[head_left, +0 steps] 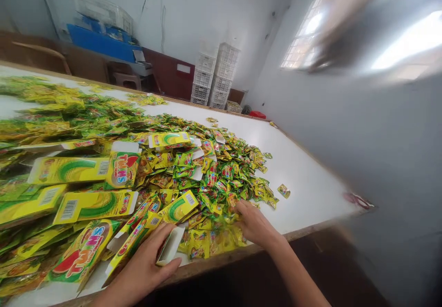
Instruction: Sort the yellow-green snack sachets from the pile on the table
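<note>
My left hand is closed around a small yellow carton at the table's near edge, its white inner side facing up. Most of that carton is hidden by the hand. At the near right edge of a big heap of green and yellow sachets, my right hand has its fingers curled on a sachet. A few yellow sachets lie between my two hands. Beside my left hand, several printed cartons rest on the heap, some with open flaps.
The white table has a wooden rim. A loose sachet lies right of the heap, and scissors at the right corner. Beyond stand stacked white crates, a brown chair and a blue table. Something blurred crosses the upper right.
</note>
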Available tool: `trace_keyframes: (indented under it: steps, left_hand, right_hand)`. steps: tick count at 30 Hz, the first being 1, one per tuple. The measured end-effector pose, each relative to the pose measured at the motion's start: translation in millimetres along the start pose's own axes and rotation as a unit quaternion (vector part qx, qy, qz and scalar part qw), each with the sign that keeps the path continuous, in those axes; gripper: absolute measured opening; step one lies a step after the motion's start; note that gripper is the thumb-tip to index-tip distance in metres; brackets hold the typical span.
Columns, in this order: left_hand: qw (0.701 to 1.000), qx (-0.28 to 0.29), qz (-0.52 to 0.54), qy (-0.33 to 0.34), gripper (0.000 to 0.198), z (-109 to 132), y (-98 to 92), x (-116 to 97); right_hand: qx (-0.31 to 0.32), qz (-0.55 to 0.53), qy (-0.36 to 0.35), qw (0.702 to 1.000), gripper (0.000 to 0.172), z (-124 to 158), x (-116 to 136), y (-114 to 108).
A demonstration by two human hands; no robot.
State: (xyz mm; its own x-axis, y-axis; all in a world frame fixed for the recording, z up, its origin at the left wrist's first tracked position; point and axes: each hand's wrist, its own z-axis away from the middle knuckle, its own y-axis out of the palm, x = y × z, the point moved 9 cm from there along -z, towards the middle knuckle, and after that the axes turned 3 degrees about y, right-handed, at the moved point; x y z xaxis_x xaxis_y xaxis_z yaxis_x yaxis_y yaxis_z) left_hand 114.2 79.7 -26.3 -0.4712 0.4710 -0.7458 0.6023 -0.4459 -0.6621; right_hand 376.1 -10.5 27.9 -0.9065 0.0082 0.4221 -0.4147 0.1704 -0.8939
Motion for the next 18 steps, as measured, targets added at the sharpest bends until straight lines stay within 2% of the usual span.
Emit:
trace_keyframes:
  steps: [3,6,7,9,11,12,15,18]
  left_hand:
    - [0.998,-0.035,-0.041,-0.022,0.058,-9.5,9.7,-13.4]
    - [0.999,-0.029,-0.039,-0.007,0.058,-15.2,20.7,-28.2]
    - [0.999,-0.023,-0.033,0.004,0.059,-16.4,22.8,-32.4]
    - [0.999,-0.020,-0.036,0.005,0.056,-17.7,22.5,-36.1]
    - [0.998,-0.017,-0.059,-0.030,0.053,-17.2,20.1,-34.1]
    - [0.996,-0.021,-0.070,-0.049,0.052,-16.1,18.1,-33.4]
    - [0.993,-0.058,-0.067,-0.072,0.040,-10.6,10.6,-36.4]
    - [0.990,-0.106,-0.033,-0.083,0.038,-4.7,3.8,-33.9]
  right_hand:
    - [-0.039,-0.070,0.031,0.996,0.030,12.4,-8.2,-7.5]
    - [-0.146,-0.184,0.105,0.966,0.018,18.3,-14.0,-18.5]
    - [-0.181,-0.240,0.128,0.945,0.014,18.7,-11.3,-19.7]
    - [-0.225,-0.377,0.149,0.886,0.017,14.4,5.4,-14.7]
    - [-0.244,-0.501,0.153,0.816,0.022,4.5,32.0,-2.9]
    - [-0.244,-0.527,0.152,0.800,0.024,-1.8,47.1,4.1]
    - [-0.238,-0.525,0.154,0.803,0.026,-18.0,79.5,26.9]
    - [-0.204,-0.531,0.164,0.806,0.029,-28.7,82.1,54.3]
